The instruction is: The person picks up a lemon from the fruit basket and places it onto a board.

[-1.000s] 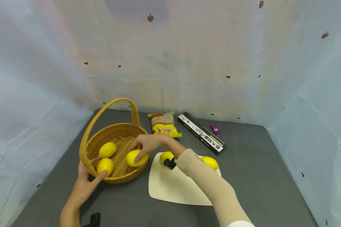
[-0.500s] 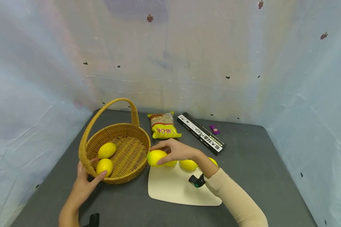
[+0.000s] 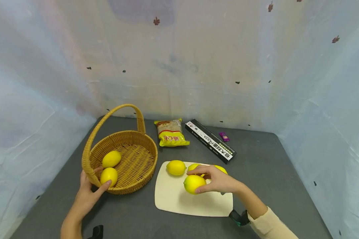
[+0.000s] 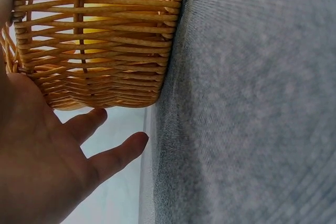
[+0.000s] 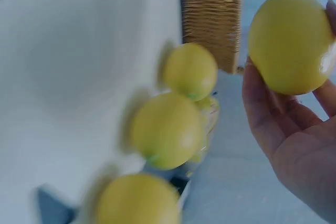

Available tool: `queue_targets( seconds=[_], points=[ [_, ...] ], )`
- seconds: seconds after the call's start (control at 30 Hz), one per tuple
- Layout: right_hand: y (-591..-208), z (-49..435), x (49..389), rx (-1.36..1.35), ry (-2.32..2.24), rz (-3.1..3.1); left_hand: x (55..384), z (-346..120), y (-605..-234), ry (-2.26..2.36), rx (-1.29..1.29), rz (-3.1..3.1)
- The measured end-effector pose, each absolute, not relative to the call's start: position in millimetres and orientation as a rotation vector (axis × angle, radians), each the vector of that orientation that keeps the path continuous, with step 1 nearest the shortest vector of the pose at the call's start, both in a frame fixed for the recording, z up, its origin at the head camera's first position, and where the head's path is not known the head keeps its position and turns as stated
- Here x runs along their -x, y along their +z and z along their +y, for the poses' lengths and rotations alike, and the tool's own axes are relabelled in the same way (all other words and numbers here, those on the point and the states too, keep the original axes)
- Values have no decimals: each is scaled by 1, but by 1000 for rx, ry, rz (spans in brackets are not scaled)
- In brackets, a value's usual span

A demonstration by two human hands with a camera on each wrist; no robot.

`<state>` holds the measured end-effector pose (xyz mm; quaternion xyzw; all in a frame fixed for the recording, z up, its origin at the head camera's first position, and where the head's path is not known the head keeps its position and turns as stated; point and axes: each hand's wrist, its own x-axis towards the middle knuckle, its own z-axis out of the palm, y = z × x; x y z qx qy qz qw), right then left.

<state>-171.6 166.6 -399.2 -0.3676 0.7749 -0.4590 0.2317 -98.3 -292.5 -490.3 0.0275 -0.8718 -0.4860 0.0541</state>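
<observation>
My right hand (image 3: 216,181) pinches a lemon (image 3: 194,184) between thumb and fingers, above the cream cutting board (image 3: 167,199). The right wrist view shows this held lemon (image 5: 289,43) raised off the board. Three more lemons lie along the board's far edge: one at the left (image 3: 176,167), one in the middle (image 3: 193,166) and one at the right (image 3: 221,169), the last two partly behind the hand. On the left, my left hand (image 3: 86,196) grips the rim of a wicker basket (image 3: 151,166), near the foot of its handle. Inside it rest two lemons (image 3: 111,159).
Behind the board lie a yellow food packet (image 3: 172,132), a long black pasta box (image 3: 210,141) and a small purple wrapped sweet (image 3: 224,136). The grey table (image 3: 266,159) is backed by pale plastic sheeting (image 3: 197,66). The basket's tall handle (image 3: 91,141) arches upward.
The right hand has lifted a lemon out of the basket and carried it rightward over the cutting board. The left hand keeps its hold on the basket.
</observation>
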Motion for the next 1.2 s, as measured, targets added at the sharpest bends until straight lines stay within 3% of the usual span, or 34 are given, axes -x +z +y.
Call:
queue_targets(
  seconds=[0.47, 1.2],
  points=[
    [-444, 222, 132, 899, -1191, 2327, 97, -293, -488, -1464, -83, -2637],
    [-457, 242, 117, 850, -1012, 2567, 100, -290, -491, -1438, -97, -2652]
  ],
)
